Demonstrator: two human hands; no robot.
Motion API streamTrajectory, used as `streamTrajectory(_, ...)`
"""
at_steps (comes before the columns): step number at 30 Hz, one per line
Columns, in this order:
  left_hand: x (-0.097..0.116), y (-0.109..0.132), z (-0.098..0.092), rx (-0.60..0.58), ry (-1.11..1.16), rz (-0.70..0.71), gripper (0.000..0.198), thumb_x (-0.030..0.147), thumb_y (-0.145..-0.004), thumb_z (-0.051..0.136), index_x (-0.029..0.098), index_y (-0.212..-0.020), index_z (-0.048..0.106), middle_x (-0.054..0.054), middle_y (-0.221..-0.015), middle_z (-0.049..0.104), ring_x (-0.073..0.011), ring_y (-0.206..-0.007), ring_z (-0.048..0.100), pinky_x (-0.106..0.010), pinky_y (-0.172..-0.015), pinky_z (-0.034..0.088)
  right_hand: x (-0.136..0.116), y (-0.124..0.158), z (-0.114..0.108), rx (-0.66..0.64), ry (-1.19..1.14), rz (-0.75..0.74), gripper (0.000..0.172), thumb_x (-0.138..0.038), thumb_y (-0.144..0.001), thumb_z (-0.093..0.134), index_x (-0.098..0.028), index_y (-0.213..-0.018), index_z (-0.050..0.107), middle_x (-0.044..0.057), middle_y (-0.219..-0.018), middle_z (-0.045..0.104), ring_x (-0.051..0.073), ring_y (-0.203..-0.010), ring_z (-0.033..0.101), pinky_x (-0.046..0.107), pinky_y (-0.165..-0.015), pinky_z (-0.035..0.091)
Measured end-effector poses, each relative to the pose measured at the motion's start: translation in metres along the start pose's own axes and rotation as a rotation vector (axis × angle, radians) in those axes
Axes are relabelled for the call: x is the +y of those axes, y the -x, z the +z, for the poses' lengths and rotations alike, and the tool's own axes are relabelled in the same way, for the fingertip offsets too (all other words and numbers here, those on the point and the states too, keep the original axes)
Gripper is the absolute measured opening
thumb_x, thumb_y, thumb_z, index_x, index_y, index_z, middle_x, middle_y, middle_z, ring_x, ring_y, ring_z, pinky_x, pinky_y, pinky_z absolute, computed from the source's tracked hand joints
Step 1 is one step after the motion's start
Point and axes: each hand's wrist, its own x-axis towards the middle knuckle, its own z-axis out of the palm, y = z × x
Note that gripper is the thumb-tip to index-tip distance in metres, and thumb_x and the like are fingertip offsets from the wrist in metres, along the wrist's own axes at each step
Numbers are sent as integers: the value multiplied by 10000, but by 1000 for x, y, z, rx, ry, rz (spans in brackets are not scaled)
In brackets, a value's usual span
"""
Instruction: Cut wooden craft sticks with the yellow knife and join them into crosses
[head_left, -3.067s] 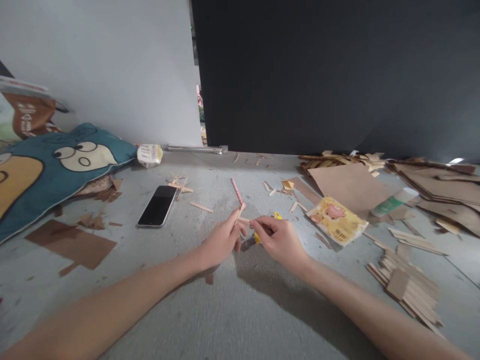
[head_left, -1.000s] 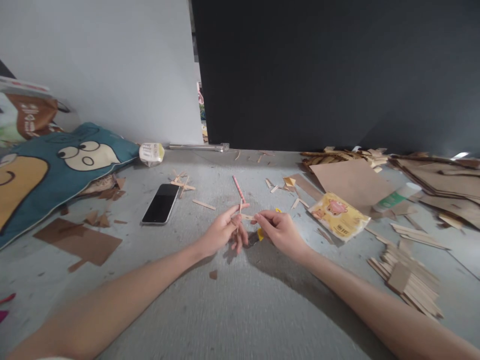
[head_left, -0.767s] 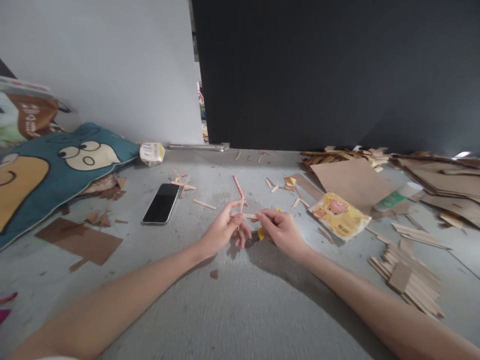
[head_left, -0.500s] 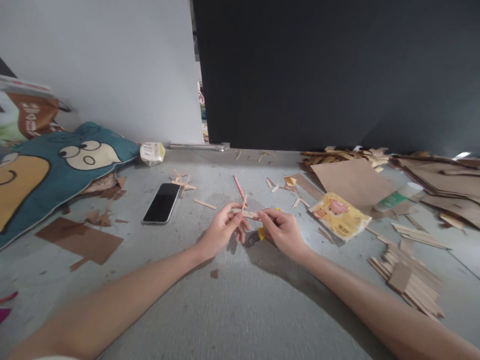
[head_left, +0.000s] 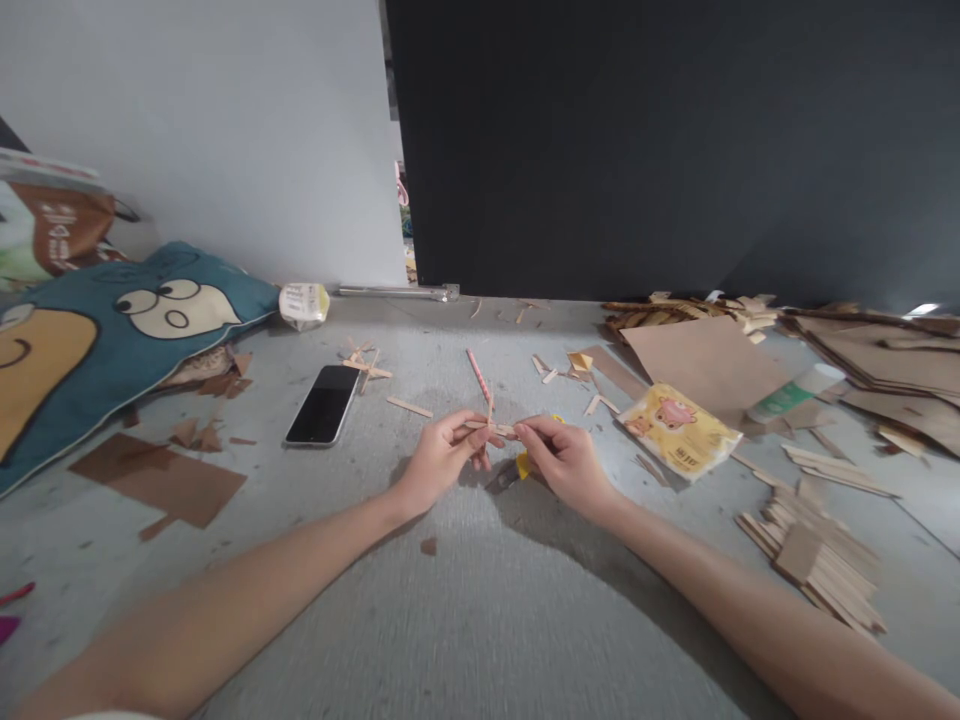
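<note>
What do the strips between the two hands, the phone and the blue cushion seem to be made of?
Strips: probably bare wood, pale tan and matte; stiff card is possible. Phone: glass-like front, smooth and black, with a pale rim that could be metal or plastic. Blue cushion: likely printed fabric, matte, judging by its soft bulges and edge seam.

The left hand [head_left: 441, 455] and right hand [head_left: 568, 462] are bare, and so are the long left forearm [head_left: 292, 575] and right forearm [head_left: 720, 580], with a thin white edge [head_left: 112, 716], like a sleeve's, below the left one.
</note>
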Motion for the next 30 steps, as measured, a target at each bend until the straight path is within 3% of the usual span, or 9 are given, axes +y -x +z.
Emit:
streamTrajectory(3, 1, 1, 2, -51, 4, -15, 453, 599, -893, 719, 156, -970, 661, -81, -852, 768, -127, -571, 648, -256, -565, 502, 0, -1, -2, -58, 31, -32, 500, -616, -980, 505, -197, -823, 730, 20, -635, 594, 151, -569, 486, 266, -557, 386)
streamTrajectory(8, 2, 1, 4, -37, 39, -12, 430, 587, -899, 721, 169, -957, 636, -51, -830, 741, -125, -573, 655, -251, -560, 507, 0, 0, -4, -80, 59, -47, 534, -631, -1004, 455, -193, -859, 724, 14, -643, 574, 153, -587, 484, 262, -564, 386)
streamTrajectory(13, 2, 0, 3, 10, 48, -2, 456, 607, -898, 713, 168, -959, 609, -31, -784, 707, -120, -549, 626, -259, -553, 498, 5, -3, -10, 34, 158, -47, 456, -506, -1067, 376, -199, -1043, 711, 4, -674, 575, 166, -609, 527, 275, -618, 411)
streamTrajectory(16, 1, 0, 3, 33, 51, 1, 449, 599, -907, 706, 167, -957, 595, -38, -795, 705, -121, -563, 623, -257, -551, 484, 13, -9, -13, 128, 310, -147, 343, -390, -1059, 402, -197, -1062, 686, 64, -837, 655, 217, -787, 600, 323, -755, 461)
streamTrajectory(20, 0, -1, 1, 106, 91, 8, 422, 573, -922, 691, 165, -970, 592, -43, -818, 705, -126, -584, 635, -264, -563, 475, 23, -14, -11, 89, 548, -261, 245, -343, -1016, 507, -193, -1015, 702, 122, -960, 658, 290, -967, 570, 413, -877, 458)
streamTrajectory(25, -1, -4, -1, 252, 136, 18, 381, 528, -905, 700, 173, -981, 583, -14, -790, 676, -121, -578, 617, -274, -578, 476, 30, -13, -5, -1, 681, -137, 153, -345, -954, 651, -221, -947, 740, 111, -1038, 672, 304, -1014, 586, 422, -865, 429)
streamTrajectory(30, -1, -4, -1, 265, 95, 24, 340, 498, -922, 682, 177, -981, 589, -15, -800, 677, -121, -590, 614, -278, -586, 480, 38, -17, -11, -106, 731, -67, 98, -299, -910, 691, -238, -850, 739, 88, -957, 697, 291, -955, 618, 407, -814, 424)
